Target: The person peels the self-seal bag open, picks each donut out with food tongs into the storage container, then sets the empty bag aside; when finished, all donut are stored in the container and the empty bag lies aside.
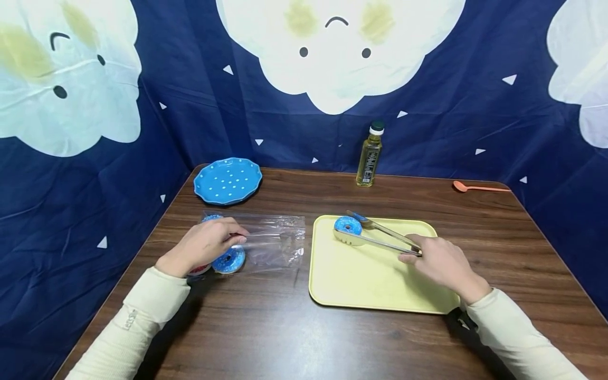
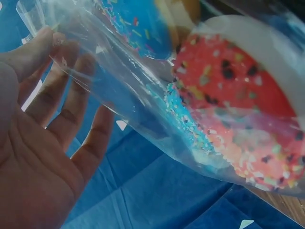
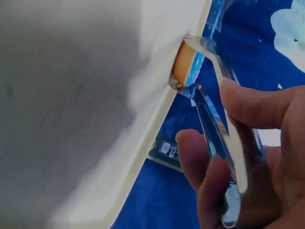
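Note:
My left hand pinches the film of a clear plastic bag between thumb and fingers. Inside the bag lie blue donuts with sprinkles and a red-iced donut, partly covered by the hand in the head view. My right hand grips metal tongs, whose tips stand on either side of a blue donut. That donut sits at the upper left of the yellow tray; in the right wrist view its tan side shows between the tips.
A blue dotted plate stands at the table's back left. Behind the tray is an oil bottle with a dark cap, and at the back right lies an orange spoon. Blue cloth with clouds hangs around the wooden table.

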`<state>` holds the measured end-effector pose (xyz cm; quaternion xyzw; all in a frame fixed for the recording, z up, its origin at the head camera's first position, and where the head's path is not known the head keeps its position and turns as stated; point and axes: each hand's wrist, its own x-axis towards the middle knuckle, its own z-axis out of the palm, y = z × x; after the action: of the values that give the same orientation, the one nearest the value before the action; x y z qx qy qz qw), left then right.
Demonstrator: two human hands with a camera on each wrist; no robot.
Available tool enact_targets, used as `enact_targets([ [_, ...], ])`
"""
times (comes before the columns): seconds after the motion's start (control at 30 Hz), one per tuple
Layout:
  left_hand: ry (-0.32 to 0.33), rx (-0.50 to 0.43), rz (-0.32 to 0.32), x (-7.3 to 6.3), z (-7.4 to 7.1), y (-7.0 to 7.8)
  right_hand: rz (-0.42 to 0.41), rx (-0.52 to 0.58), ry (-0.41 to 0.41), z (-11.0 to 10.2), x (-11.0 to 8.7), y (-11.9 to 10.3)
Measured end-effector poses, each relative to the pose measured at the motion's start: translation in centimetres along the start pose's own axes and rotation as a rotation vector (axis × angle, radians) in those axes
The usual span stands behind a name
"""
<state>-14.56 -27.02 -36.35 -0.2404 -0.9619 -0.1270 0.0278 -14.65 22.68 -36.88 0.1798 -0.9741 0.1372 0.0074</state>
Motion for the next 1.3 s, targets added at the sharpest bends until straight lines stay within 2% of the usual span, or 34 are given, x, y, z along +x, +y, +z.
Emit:
enact_targets([
  [0.33,0.007,-0.004,0.012,0.5,0.1,0.2,0.025,-0.027,-0.050,-0.6,0.2,1.2],
  [0.67,-0.017,-0.004,-0.020,0.2,-0.1,0.3,0.017,-0.031,-0.020,-1.7,0.1,0.4],
  [0.93,-0.015,-0.027,-0.019,0.1,-0.2,0.1,-0.048,-0.024,0.045,-2.6,0.5,-1.1],
  [1.1,-0.012,-0.066,0.009,0.1,-0.1,0.0,-0.109,-0.011,0.061,-2.3,0.9,-2.7],
  [1.3,-0.009,-0.047,0.007,0.0,-0.2,0.1,-0.191,-0.026,0.062,-1.6,1.5,-4.8],
])
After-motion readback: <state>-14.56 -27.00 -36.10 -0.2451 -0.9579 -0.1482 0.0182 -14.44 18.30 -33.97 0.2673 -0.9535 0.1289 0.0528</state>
